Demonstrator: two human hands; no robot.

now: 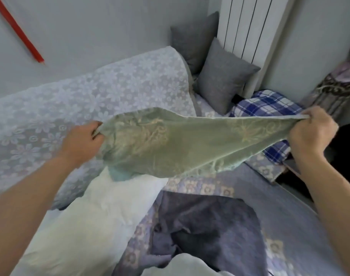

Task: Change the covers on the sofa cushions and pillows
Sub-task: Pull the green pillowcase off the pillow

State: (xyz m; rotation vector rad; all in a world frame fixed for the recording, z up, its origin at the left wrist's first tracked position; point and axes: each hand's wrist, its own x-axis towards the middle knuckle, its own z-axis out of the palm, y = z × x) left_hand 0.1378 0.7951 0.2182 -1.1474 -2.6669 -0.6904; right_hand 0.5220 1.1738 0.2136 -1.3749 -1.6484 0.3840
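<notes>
1. Pale grey wall (102, 22) fills the upper left of the frame, with a red strip (17, 29) running diagonally down it.
2. Below the wall, a white floral lace throw (86, 100) drapes over the sofa back on the left side.
3. At lower left lies a bare white pillow insert (86, 212), its upper corner partly hidden under the hanging cloth.
4. The left hand (81, 143), centre left, pinches one corner of a green patterned cover (182, 142) between curled fingers.
5. The cover is stretched across the middle of the frame, sagging in a fold above the insert and blocking part of the sofa seat behind it.
6. At bottom centre a dark grey-blue cover (206, 226) lies crumpled on the floral seat quilt (289, 212).
7. Upper centre, two grey cushions (222, 76) lean by a white radiator (247, 26).
8. A blue plaid pillow (267, 108) lies right of them, partly behind the cover.
9. The right hand (313, 134), centre right, grips the cover's opposite corner in a closed fist.
</notes>
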